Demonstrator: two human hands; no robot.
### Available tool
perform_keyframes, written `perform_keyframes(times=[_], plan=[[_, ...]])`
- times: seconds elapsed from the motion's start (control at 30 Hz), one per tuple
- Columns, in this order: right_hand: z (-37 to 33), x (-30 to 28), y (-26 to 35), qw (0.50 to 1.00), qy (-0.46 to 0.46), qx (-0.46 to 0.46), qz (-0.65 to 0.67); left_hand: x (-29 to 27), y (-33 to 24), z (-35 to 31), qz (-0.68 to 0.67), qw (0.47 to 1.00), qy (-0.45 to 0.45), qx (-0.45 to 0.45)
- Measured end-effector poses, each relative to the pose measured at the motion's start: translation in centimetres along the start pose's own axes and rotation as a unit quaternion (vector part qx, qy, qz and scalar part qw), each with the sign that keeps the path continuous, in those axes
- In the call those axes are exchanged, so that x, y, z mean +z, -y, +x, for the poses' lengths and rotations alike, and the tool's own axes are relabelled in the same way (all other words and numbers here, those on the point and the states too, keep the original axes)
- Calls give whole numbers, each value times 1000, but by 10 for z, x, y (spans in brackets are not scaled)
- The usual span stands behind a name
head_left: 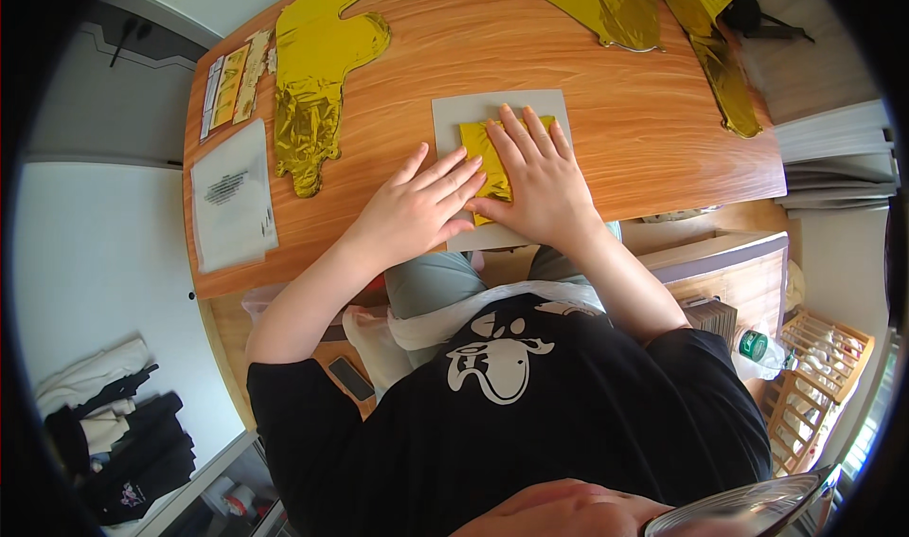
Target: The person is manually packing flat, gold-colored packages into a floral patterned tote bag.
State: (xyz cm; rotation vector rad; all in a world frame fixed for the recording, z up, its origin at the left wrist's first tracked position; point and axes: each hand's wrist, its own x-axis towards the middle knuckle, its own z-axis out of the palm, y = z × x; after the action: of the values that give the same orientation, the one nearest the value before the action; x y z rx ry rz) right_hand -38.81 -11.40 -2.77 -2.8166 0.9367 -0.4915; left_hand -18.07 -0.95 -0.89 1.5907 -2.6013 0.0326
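A folded piece of shiny gold foil (492,183) lies on a grey card (449,116) at the near edge of the wooden table. My right hand (546,188) is flat on the foil with its fingers spread, covering much of its right part. From the left, my left hand (417,203) rests over the card with its fingers stretched out, and its fingertips reach the foil's left edge. Both thumbs come close together near the foil's lower edge. Neither hand grips anything. The foil under the palms is hidden.
A flat gold foil balloon (327,73) lies at the table's left, and more gold foil (625,11) at the far right. Clear plastic bags (233,196) and a printed packet (227,87) sit along the left edge. A phone (351,378) lies below the table.
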Motion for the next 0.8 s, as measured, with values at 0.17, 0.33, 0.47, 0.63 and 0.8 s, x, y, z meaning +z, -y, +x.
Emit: perform_keyframes(times=[0.17, 0.33, 0.47, 0.63, 0.8], plan=[[1, -1, 1, 1000, 7, 6, 4, -7, 11, -4, -1, 998, 6, 68], [2, -1, 2, 1000, 19, 11, 0, -2, 23, -3, -43, 996, -3, 78], [2, -4, -1, 999, 48, 9, 4, -3, 33, 0, -147, 987, -2, 65], [2, -6, 0, 999, 44, 4, -10, 7, 34, 9, -215, 974, -50, -50], [2, -5, 0, 1000, 24, -1, -9, 16, 9, 37, -162, 980, -97, -58]])
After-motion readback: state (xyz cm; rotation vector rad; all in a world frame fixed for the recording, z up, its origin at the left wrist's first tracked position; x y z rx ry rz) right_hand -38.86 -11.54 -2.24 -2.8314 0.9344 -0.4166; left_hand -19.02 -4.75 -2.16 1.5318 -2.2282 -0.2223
